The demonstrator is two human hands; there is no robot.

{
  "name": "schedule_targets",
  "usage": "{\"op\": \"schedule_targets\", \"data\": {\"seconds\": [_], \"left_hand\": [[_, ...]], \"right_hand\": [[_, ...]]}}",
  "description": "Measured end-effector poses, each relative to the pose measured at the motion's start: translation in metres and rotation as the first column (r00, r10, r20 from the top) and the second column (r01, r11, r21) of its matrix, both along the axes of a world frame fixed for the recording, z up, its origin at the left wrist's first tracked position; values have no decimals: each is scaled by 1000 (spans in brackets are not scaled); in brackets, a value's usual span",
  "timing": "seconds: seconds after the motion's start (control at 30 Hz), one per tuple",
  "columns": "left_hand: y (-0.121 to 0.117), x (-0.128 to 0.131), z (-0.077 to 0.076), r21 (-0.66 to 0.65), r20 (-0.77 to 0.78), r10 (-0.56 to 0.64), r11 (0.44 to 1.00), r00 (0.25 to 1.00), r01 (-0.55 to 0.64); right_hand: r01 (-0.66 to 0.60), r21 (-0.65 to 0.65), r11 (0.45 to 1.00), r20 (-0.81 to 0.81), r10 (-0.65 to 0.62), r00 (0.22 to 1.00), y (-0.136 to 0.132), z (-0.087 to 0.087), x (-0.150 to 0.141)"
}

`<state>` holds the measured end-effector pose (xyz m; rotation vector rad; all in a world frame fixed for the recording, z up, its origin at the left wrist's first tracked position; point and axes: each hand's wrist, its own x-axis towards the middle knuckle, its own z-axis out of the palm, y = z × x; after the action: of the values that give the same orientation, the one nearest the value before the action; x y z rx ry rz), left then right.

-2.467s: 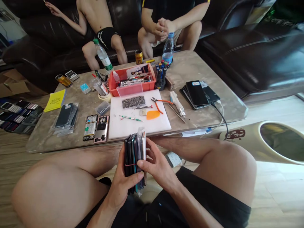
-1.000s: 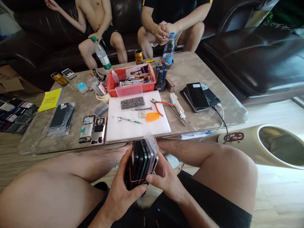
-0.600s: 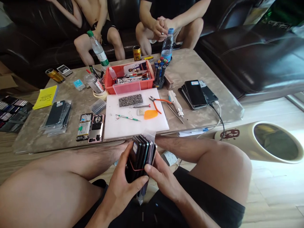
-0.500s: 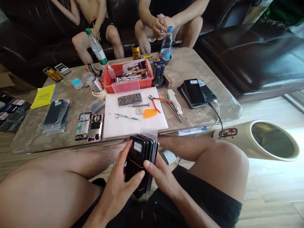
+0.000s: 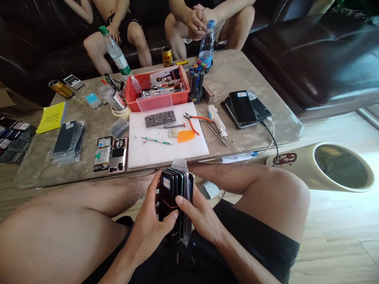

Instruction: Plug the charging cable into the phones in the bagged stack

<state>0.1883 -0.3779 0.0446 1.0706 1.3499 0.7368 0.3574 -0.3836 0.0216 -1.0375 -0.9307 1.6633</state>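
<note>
Between my knees I hold an upright bundle of several dark phones (image 5: 170,193), bound by a red rubber band, with a clear plastic sleeve at its right side. My left hand (image 5: 148,228) grips the bundle from the left, thumb across its front. My right hand (image 5: 201,215) is closed on its right side, forefinger on the front phone beside the band. The front phone carries a small white and blue label.
The low marble table (image 5: 251,79) ahead carries a white mat (image 5: 166,148) with tools, a red parts bin (image 5: 156,94), an opened phone (image 5: 111,154), bagged phones (image 5: 66,140) and a phone stack (image 5: 244,108) on a cable. Two people sit on the sofa beyond. A cream bin (image 5: 325,165) lies at right.
I have turned the bundle from edge-on until its front face with the label shows. My view has dropped slightly. Both hands have stayed closed on the bundle.
</note>
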Motion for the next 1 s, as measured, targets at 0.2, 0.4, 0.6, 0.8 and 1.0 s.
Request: {"op": "schedule_targets", "data": {"seconds": [0.2,0.4,0.6,0.8,1.0], "left_hand": [[-1,-8,3,-68,124,-7,998,992,15],[-7,-15,-3,-39,272,71,997,960,-62],[-8,-22,-11,13,363,-4,1000,932,0],[-8,-23,-8,-84,413,76,995,908,-45],[-4,-18,2,-228,332,174,968,927,-100]], "right_hand": [[27,-18,999,157,-24,987,1,0,2],[12,11,1000,304,-15,953,3,0,8],[-13,-6,1000,343,14,939,4,11,10],[-17,-47,999,369,33,929,7,17,12],[-13,-108,994,380,54,923,14,19,9]]}}
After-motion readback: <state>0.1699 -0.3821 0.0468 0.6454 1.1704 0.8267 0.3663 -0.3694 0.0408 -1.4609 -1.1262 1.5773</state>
